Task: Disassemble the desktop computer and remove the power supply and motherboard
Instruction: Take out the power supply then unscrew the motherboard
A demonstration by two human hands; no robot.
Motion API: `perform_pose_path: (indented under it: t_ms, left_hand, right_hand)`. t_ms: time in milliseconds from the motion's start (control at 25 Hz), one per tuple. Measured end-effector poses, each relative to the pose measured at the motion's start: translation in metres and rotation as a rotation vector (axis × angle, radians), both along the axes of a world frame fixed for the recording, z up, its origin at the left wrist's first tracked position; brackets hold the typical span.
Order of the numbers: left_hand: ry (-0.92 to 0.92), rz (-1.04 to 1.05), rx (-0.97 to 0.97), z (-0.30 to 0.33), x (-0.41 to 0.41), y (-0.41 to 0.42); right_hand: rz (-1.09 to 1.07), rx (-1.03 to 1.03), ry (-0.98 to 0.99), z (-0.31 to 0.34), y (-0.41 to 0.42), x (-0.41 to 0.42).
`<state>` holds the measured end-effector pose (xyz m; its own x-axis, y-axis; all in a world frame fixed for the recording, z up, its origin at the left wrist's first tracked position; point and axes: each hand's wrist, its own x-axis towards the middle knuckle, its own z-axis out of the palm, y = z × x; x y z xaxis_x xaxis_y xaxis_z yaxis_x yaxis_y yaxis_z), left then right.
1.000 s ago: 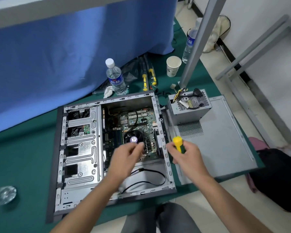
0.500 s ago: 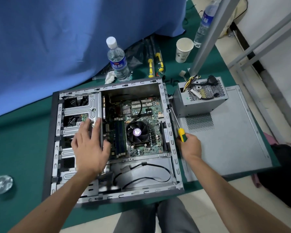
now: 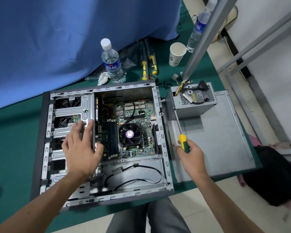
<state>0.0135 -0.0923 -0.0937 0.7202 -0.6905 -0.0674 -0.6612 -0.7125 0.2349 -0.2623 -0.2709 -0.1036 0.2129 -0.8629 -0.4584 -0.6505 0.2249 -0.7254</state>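
An open grey computer case (image 3: pixel 45 132) lies flat on the green table. The green motherboard (image 3: pixel 141 115) sits inside it, with a black fan carrying a purple sticker (image 3: pixel 129 134). The grey power supply (image 3: pixel 191 105) stands outside the case to its right, on the removed side panel (image 3: pixel 217 145). My left hand (image 3: pixel 81 148) rests on the drive cage (image 3: pixel 69 111) with fingers spread, the thumb by the cage's inner wall. My right hand (image 3: pixel 190 153) grips a yellow and green screwdriver (image 3: pixel 183 142) right of the case, its shaft pointing up toward the power supply.
Behind the case stand a water bottle (image 3: pixel 111 63), a paper cup (image 3: pixel 176 53), two yellow-handled tools (image 3: pixel 148 64) and a second bottle (image 3: pixel 197 29). A grey metal post (image 3: pixel 202 36) rises by the power supply. A blue cloth (image 3: pixel 57 31) hangs at the back; a black bag (image 3: pixel 275 175) lies on the floor.
My left hand moved from over the fan leftward onto the drive cage. My right hand with the screwdriver shifted slightly right, off the case edge. The camera view moved closer.
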Motion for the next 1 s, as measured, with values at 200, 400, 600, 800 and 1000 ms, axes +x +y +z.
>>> perform_pose_path:
  t_ms: [200, 400, 600, 800, 1000]
  left_hand:
    - [-0.026, -0.021, -0.028, 0.002, 0.003, -0.001]
    - [-0.028, -0.021, -0.025, 0.001, 0.002, 0.001]
    - [-0.037, -0.026, -0.004, -0.001, 0.004, 0.0]
    - [-0.041, -0.034, -0.021, -0.002, 0.005, -0.001]
    - [-0.055, -0.03, -0.043, -0.004, 0.006, -0.002]
  right_hand:
    - [0.235, -0.103, -0.099, 0.073, -0.001, -0.011]
    - [0.42, -0.207, -0.034, 0.124, -0.004, 0.007]
    - [0.635, -0.396, 0.069, 0.129, 0.005, 0.042]
    - [0.892, -0.492, 0.324, 0.118, 0.0, 0.081]
    - [1.059, -0.506, 0.419, 0.107, -0.005, 0.106]
